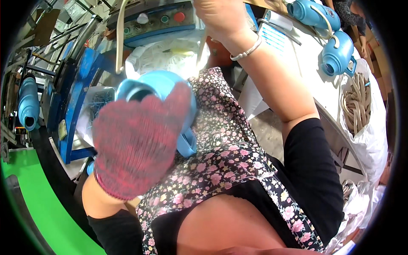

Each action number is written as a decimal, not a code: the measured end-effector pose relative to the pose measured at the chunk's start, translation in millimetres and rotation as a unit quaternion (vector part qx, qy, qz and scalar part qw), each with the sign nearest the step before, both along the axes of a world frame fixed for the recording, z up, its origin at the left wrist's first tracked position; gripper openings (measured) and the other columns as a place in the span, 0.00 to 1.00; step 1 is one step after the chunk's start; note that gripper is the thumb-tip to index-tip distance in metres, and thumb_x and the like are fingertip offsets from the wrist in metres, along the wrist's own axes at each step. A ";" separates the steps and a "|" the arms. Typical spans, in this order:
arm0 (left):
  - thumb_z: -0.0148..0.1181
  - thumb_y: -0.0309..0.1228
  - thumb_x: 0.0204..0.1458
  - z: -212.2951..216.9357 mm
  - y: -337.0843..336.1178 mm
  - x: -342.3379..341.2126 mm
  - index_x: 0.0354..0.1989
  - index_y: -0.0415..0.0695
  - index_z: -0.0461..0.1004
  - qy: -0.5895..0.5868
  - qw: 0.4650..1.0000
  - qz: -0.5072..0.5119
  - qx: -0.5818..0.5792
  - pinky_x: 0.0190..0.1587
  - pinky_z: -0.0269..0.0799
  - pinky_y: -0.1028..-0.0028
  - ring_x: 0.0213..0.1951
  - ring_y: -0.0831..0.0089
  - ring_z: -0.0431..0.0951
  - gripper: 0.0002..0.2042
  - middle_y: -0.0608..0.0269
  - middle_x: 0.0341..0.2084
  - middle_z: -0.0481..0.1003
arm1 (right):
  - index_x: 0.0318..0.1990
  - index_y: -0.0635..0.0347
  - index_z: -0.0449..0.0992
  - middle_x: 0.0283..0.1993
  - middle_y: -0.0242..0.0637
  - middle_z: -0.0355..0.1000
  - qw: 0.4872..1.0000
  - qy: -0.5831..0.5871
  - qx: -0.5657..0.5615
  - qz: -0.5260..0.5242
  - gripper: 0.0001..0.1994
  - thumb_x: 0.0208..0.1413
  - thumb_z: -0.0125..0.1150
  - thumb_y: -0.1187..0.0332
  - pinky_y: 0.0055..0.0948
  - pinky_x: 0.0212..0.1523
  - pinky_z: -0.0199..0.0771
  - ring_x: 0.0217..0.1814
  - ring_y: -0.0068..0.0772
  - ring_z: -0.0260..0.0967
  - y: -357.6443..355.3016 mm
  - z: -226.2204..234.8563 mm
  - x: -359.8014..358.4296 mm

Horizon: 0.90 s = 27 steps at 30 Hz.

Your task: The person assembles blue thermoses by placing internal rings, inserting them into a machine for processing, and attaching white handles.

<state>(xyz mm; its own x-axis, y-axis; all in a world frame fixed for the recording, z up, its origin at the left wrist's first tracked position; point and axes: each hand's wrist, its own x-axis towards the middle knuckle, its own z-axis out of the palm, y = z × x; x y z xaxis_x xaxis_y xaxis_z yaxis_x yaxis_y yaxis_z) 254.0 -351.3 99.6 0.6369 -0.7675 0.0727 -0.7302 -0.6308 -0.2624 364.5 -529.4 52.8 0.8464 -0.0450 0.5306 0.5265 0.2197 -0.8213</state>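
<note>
Fingers of gloved left hand [136,140] wrapped over light-blue plastic jug [157,87], centre-left of frame, clamped around the body near the open mouth. Bare right hand [219,15], top centre, closed on a pale tube [200,46]. Judged light, hollow, rigid, smooth-walled; knit glove aids grip; handle [187,146] at lower side offers firmer hold. More blue jugs [335,55] upper right.

a single fisheye view from the person's head looks steeply down the torso, so close that the floral apron [221,140] and both forearms fill the middle. it faces forward and down toward a blue machine [80,80] ahead and a white table [306,63] at the upper right. straight edges bend near the dark round rim.
</note>
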 end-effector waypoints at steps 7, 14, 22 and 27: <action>0.54 0.23 0.57 -60.7 56.9 24.8 0.59 0.35 0.64 0.046 0.762 0.096 -0.638 0.57 0.67 0.66 0.52 0.62 0.72 0.20 0.49 0.52 0.71 | 0.59 0.67 0.61 0.51 0.43 0.70 0.997 0.070 -0.028 0.033 0.27 0.56 0.63 0.64 0.29 0.52 0.71 0.52 0.30 0.68 -40.2 -34.9 -32.2; 0.56 0.38 0.55 -126.7 78.8 46.8 0.61 0.37 0.61 0.474 0.438 0.102 -0.757 0.44 0.74 0.71 0.38 0.72 0.76 0.27 0.54 0.36 0.77 | 0.48 0.65 0.70 0.37 0.38 0.73 0.907 0.413 0.073 -0.025 0.13 0.61 0.55 0.66 0.27 0.42 0.72 0.39 0.27 0.71 -35.5 -49.5 -74.0; 0.54 0.22 0.46 -158.0 74.7 22.0 0.57 0.39 0.63 0.494 0.280 -0.086 -0.819 0.61 0.64 0.62 0.30 0.76 0.74 0.25 0.61 0.26 0.74 | 0.49 0.65 0.67 0.43 0.43 0.75 0.937 0.273 0.039 0.217 0.14 0.54 0.55 0.76 0.26 0.44 0.77 0.43 0.31 0.74 13.3 -81.9 -58.1; 0.54 0.24 0.47 -147.8 59.1 22.9 0.60 0.36 0.59 0.463 0.294 -0.014 -0.836 0.57 0.67 0.66 0.41 0.65 0.77 0.28 0.54 0.36 0.77 | 0.45 0.62 0.68 0.43 0.47 0.75 0.911 0.318 0.108 0.239 0.12 0.52 0.50 0.79 0.29 0.46 0.78 0.44 0.37 0.75 6.2 -87.9 -53.9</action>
